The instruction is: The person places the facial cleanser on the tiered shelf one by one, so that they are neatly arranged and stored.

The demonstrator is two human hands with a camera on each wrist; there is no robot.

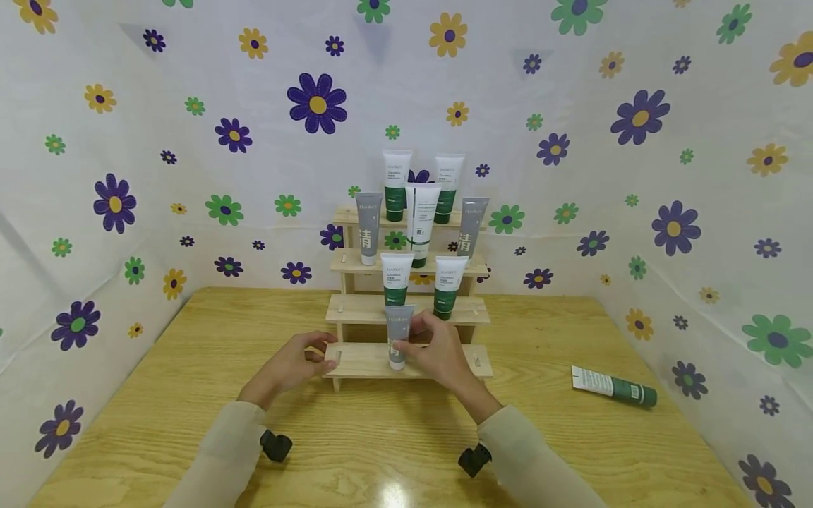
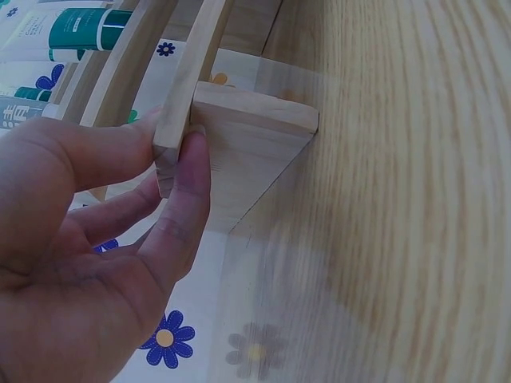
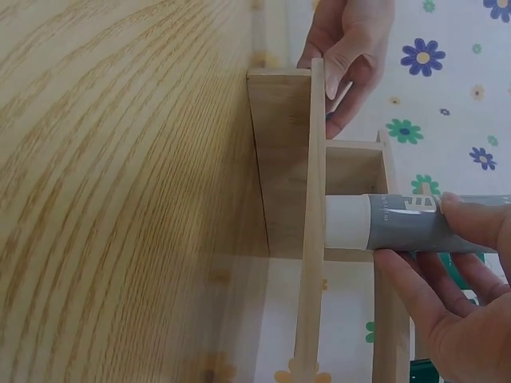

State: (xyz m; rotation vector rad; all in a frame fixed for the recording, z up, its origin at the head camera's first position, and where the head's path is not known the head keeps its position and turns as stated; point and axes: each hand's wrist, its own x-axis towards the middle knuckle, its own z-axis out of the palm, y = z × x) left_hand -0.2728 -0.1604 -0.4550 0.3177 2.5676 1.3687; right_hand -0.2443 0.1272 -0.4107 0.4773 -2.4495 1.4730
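A stepped wooden display rack (image 1: 362,361) stands on the table. My left hand (image 1: 295,363) pinches the left end of its lowest board; the left wrist view shows the thumb (image 2: 120,148) on one face and a finger on the other. My right hand (image 1: 441,353) holds a small grey squeeze tube (image 1: 398,326) between thumb and fingers. That tube stands upright, its white cap (image 3: 348,223) down at the lowest board, near the middle. In the right wrist view the cap appears to touch the board. The palm side of the right hand is hidden from the head view.
Higher steps carry white-and-green tubes (image 1: 396,275) and two more grey tubes (image 1: 368,229), all upright on their caps. Another white-and-green tube (image 1: 612,386) lies on the table (image 1: 540,437) at the right. A flowered cloth (image 1: 254,155) surrounds the table's back and sides.
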